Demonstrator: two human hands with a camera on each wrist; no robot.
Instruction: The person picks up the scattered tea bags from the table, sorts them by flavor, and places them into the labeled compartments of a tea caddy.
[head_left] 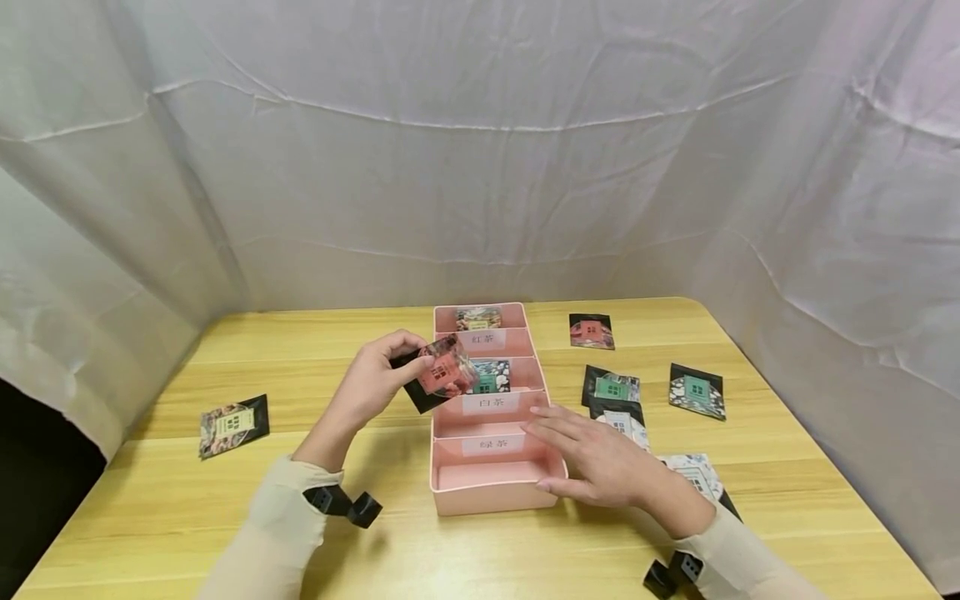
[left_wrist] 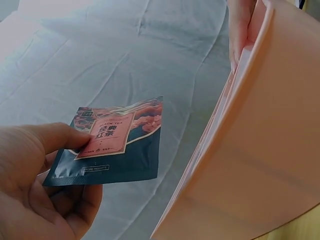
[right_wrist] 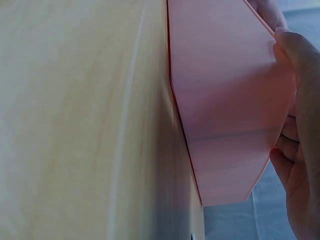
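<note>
Between thumb and fingers my left hand (head_left: 372,379) pinches a tea sachet (head_left: 442,371), dark with a red label reading BLACK TEA in the left wrist view. The sachet is held tilted above the left side of a pink divided box (head_left: 495,502). My right hand (head_left: 600,462) rests on the box's right rim near the front, fingers extended over the inside; the right wrist view shows its thumb touching the rim. Inside the box, a yellow-labelled sachet (head_left: 478,317) lies in the rearmost compartment. A green-labelled sachet (head_left: 493,377) lies in the one before it, partly hidden.
Paper labels with Chinese characters mark the dividers. On the wooden table (head_left: 150,533), a yellow-labelled sachet (head_left: 234,426) lies left. To the right are a red-labelled sachet (head_left: 592,332), a green-labelled sachet (head_left: 697,390) and several others, some overlapping. A pale curtain (head_left: 480,192) hangs behind.
</note>
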